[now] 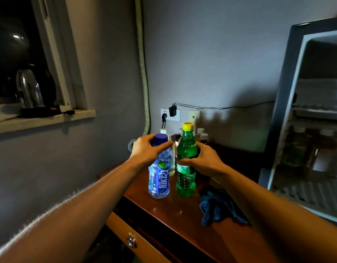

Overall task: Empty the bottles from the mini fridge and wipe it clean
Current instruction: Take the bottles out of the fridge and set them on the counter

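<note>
— Where is there room on the wooden table (183,221)?

— The near part lies bare, left of the blue cloth (219,205).

— And behind?

— A cluster of bottles (200,135) crowds the wall, behind the blue bottle (160,179) and green bottle (185,168).

— The mini fridge (304,130)?

— Open at right; dim shapes, perhaps bottles, fill its lower shelf.

The room is dim, lit from behind the camera. Hard shadows of arms and bottles fall on the wall (230,76). The window (14,54) is black, with one small bright reflection. Soft glints sit on the glossy tabletop (164,211). The fridge (315,120) interior is murky and blurred. Straight lines bend near the frame edges.
</note>
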A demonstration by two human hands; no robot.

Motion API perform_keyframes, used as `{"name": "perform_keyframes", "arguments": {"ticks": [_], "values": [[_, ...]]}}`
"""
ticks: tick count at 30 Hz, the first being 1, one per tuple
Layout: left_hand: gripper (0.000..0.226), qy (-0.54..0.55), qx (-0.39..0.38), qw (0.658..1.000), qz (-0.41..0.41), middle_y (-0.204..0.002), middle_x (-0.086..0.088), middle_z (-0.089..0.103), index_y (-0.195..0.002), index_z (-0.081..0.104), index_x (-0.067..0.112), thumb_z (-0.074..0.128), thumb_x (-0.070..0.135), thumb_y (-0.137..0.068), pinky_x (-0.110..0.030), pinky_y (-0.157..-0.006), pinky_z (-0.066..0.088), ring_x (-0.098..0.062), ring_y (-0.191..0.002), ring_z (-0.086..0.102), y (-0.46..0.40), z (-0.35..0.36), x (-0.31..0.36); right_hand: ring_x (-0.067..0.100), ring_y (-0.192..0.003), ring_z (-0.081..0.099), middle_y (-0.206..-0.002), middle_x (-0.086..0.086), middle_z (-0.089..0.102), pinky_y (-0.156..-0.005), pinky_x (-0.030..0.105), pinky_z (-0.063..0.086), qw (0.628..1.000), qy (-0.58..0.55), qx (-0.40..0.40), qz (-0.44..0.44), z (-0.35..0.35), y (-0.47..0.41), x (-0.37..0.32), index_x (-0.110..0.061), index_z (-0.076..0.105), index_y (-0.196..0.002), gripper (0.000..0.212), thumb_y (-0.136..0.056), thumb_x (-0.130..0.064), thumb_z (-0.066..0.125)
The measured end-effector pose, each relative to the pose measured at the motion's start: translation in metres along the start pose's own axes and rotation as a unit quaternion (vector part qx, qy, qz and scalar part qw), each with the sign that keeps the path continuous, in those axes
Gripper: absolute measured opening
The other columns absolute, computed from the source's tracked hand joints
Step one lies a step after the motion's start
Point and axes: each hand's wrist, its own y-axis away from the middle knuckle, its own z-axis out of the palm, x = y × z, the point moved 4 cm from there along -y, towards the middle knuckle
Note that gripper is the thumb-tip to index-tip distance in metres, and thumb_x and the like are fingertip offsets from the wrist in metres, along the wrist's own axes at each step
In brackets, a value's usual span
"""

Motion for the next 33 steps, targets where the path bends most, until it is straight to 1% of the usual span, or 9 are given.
{"name": "perform_keyframes", "arguments": {"ticks": [6, 10, 14, 18, 21, 24, 26, 29, 33], "values": [[0.043, -0.015, 0.023, 0.999, -0.024, -0.088, 0.005, 0.07, -0.104, 0.07, 0.016, 0.077, 0.046, -0.074, -0.008, -0.06, 0.041, -0.005, -0.078, 0.063, -0.013, -0.01, -0.033, 0.01, -0.088, 0.066, -0.096, -0.007, 0.069, -0.081, 0.032, 0.056, 0.999, 0.011, -0.021, 0.027, 0.033, -0.018, 0.012, -0.024, 0.06, -0.105, 0.053, -0.061, -0.022, 0.09], [0.039, -0.022, 0.058, 0.997, -0.044, -0.094, -0.003, 0.07, -0.097, 0.068, 0.02, 0.076, 0.05, -0.074, -0.025, -0.073, 0.051, -0.016, -0.085, 0.066, -0.024, -0.015, -0.055, 0.006, -0.084, 0.063, -0.088, -0.014, 0.064, -0.071, 0.022, 0.052, 1.0, 0.012, -0.011, 0.021, 0.048, -0.03, 0.015, -0.025, 0.056, -0.104, 0.051, -0.064, -0.024, 0.089], [0.033, 0.009, 0.067, 0.996, -0.052, -0.093, 0.0, 0.07, -0.092, 0.065, 0.023, 0.076, 0.049, -0.074, -0.03, -0.077, 0.053, -0.014, -0.084, 0.066, -0.031, -0.017, -0.061, 0.012, -0.096, 0.063, -0.101, -0.009, 0.065, -0.085, 0.033, 0.053, 0.999, 0.015, -0.007, 0.027, 0.058, -0.04, 0.024, -0.024, 0.054, -0.11, 0.06, -0.062, -0.028, 0.09], [0.057, 0.032, -0.019, 0.997, -0.063, -0.104, 0.005, 0.067, -0.118, 0.052, 0.022, 0.08, 0.042, -0.072, -0.03, -0.083, 0.053, -0.01, -0.091, 0.066, -0.019, -0.004, -0.077, 0.012, -0.099, 0.062, -0.104, -0.009, 0.066, -0.088, 0.036, 0.052, 0.998, 0.069, 0.003, 0.008, 0.055, -0.044, 0.027, -0.025, 0.052, -0.111, 0.073, -0.05, -0.043, 0.09], [0.069, -0.043, -0.082, 0.991, -0.094, -0.113, 0.001, 0.063, -0.119, 0.038, 0.023, 0.085, 0.031, -0.068, -0.03, -0.085, 0.052, -0.013, -0.096, 0.063, -0.005, 0.004, -0.106, 0.009, -0.103, 0.063, -0.108, -0.012, 0.068, -0.094, 0.038, 0.051, 0.998, 0.067, -0.016, 0.008, 0.056, -0.043, 0.029, -0.033, 0.053, -0.112, 0.082, -0.04, -0.055, 0.085], [0.077, -0.093, -0.112, 0.985, -0.092, -0.121, 0.001, 0.06, -0.125, 0.042, 0.024, 0.086, 0.038, -0.064, -0.034, -0.094, 0.052, -0.014, -0.105, 0.062, -0.001, 0.005, -0.125, 0.01, -0.105, 0.062, -0.111, -0.011, 0.067, -0.098, 0.04, 0.049, 0.999, 0.043, -0.021, 0.012, 0.059, -0.04, 0.031, -0.031, 0.054, -0.113, 0.075, -0.049, -0.043, 0.091], [0.075, -0.105, -0.115, 0.984, -0.085, -0.118, 0.003, 0.064, -0.125, 0.048, 0.023, 0.087, 0.039, -0.063, -0.034, -0.093, 0.053, -0.014, -0.105, 0.064, -0.005, 0.006, -0.127, 0.012, -0.108, 0.061, -0.115, -0.009, 0.065, -0.098, 0.039, 0.049, 0.999, 0.037, -0.02, 0.019, 0.06, -0.038, 0.034, -0.028, 0.053, -0.116, 0.072, -0.055, -0.035, 0.092], [0.07, -0.133, -0.096, 0.982, -0.091, -0.114, 0.0, 0.067, -0.12, 0.052, 0.019, 0.087, 0.04, -0.063, -0.03, -0.088, 0.053, -0.017, -0.102, 0.065, -0.016, 0.009, -0.126, 0.012, -0.106, 0.061, -0.114, -0.009, 0.065, -0.093, 0.037, 0.051, 0.999, 0.035, -0.003, 0.02, 0.059, -0.037, 0.036, -0.026, 0.053, -0.116, 0.076, -0.051, -0.042, 0.091], [0.073, -0.16, -0.058, 0.978, -0.122, -0.122, -0.008, 0.064, -0.124, 0.049, 0.012, 0.085, 0.04, -0.067, -0.037, -0.093, 0.051, -0.026, -0.111, 0.061, -0.033, 0.019, -0.131, 0.004, -0.095, 0.06, -0.106, -0.012, 0.064, -0.078, 0.02, 0.047, 1.0, 0.023, 0.008, 0.015, 0.056, -0.037, 0.035, -0.022, 0.054, -0.112, 0.071, -0.055, -0.035, 0.092]]}}
